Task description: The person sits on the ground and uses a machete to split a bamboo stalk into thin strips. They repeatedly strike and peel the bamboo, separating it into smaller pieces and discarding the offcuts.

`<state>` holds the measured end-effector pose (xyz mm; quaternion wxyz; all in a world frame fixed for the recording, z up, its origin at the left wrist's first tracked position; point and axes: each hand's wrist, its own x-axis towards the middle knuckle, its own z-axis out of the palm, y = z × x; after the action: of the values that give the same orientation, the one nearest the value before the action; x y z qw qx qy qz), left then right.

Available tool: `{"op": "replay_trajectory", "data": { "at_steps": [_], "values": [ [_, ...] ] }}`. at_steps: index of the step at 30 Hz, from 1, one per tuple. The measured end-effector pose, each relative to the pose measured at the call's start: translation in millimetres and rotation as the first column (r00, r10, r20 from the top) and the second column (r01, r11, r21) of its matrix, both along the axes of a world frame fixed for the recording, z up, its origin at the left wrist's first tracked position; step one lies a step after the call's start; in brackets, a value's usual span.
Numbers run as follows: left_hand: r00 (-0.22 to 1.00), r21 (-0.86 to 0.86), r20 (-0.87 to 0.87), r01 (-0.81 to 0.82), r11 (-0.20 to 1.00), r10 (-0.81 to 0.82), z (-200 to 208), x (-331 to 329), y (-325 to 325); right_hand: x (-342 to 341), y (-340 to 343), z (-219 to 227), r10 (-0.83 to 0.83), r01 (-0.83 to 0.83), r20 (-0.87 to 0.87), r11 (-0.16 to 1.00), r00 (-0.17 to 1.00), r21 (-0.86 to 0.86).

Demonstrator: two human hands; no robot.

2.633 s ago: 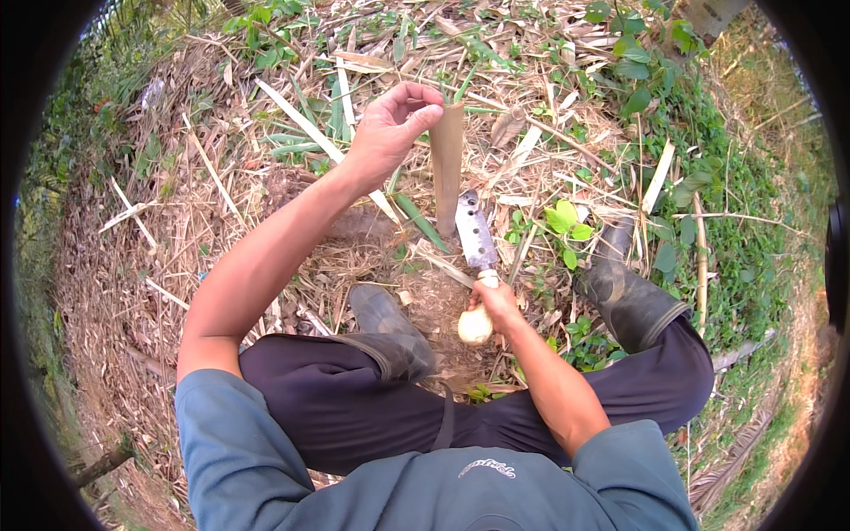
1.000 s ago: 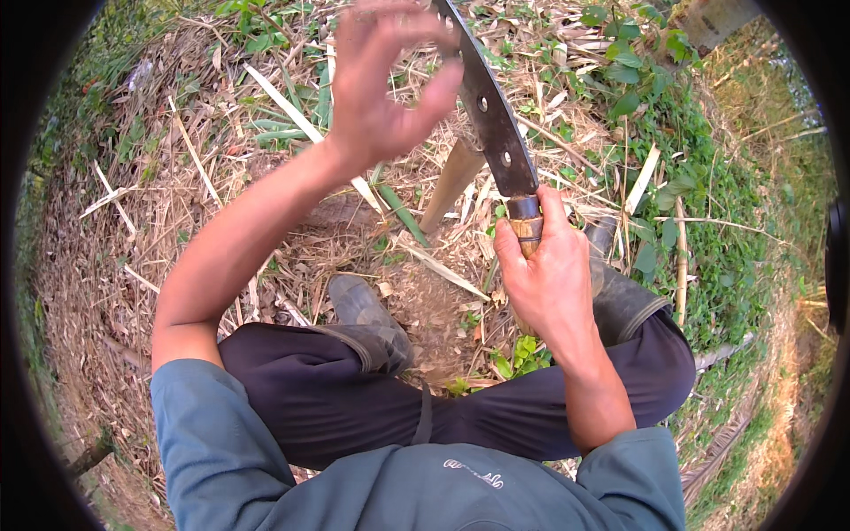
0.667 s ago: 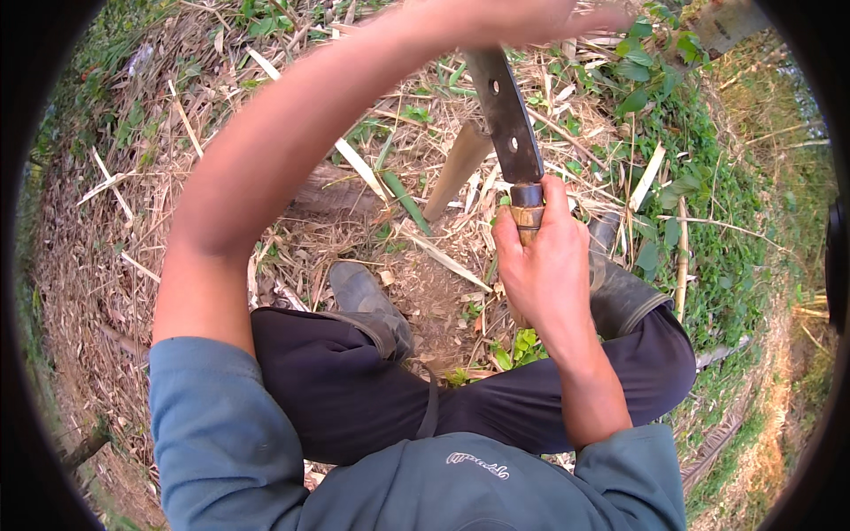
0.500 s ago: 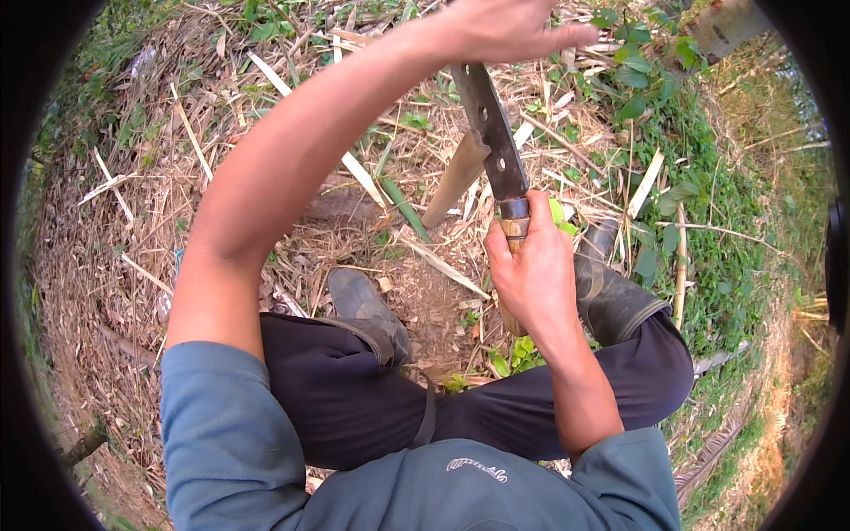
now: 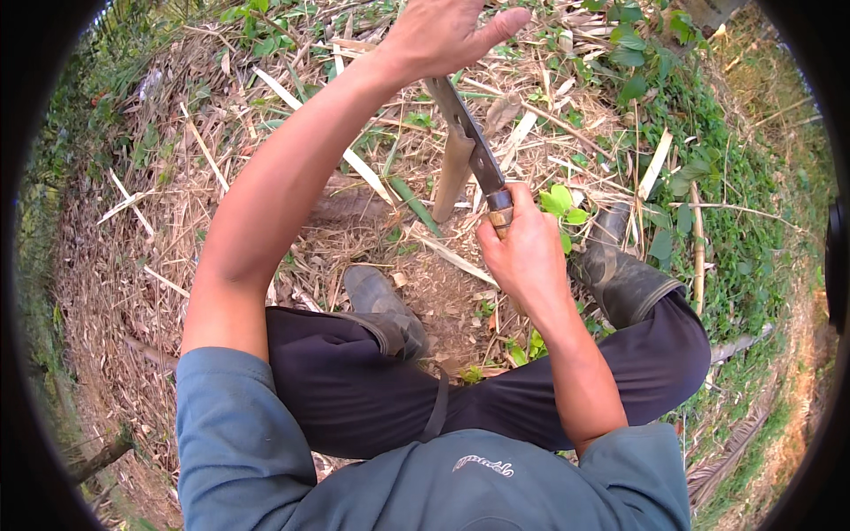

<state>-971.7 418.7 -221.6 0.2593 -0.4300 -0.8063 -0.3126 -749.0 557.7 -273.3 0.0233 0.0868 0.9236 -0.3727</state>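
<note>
My right hand (image 5: 527,252) is closed around the wooden handle of a machete (image 5: 482,164). Its dark blade has round holes and slants away to the upper left. A tan, flat-sided piece of wood or bamboo (image 5: 453,181) meets the blade's left edge; I cannot tell whether the blade is cutting into it. My left hand (image 5: 436,37) is over the far end of the blade, thumb stretched out to the right. The upper edge of the view cuts off its other fingers, and the blade's tip is hidden under the hand.
My boots (image 5: 385,305) stand on either side of the bare soil patch. Dry leaves and pale split strips (image 5: 367,177) litter the ground, with a green strip (image 5: 412,205) among them. Leafy creepers (image 5: 735,212) grow at the right. A thick log or stem (image 5: 708,13) shows at upper right.
Both hands and the machete have shifted left in view, the left hand the most and slightly upward. The blade leans further left. The whole scene has also shifted a little with the head.
</note>
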Motion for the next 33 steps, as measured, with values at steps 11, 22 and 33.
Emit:
{"op": "replay_trajectory", "data": {
  "at_steps": [11, 22, 33],
  "values": [
    [0.958, 0.413, -0.185, 0.278, 0.867, -0.219, 49.7, -17.4, -0.6, 12.8, 26.5, 90.4, 0.033, -0.038, -0.167, 0.999, 0.985, -0.027],
    [0.892, 0.486, 0.443, -0.152, 0.861, -0.093, -110.1, -14.1, -27.7, -8.7, 32.6, -43.6, 0.109, -0.124, 0.080, 0.970, 0.991, 0.210],
    [0.993, 0.658, -0.049, 0.112, 0.744, -0.106, -20.8, 30.1, -37.0, -10.1, 32.0, -47.5, 0.024, -0.045, 0.131, 0.986, 0.991, 0.158]
  ]
}}
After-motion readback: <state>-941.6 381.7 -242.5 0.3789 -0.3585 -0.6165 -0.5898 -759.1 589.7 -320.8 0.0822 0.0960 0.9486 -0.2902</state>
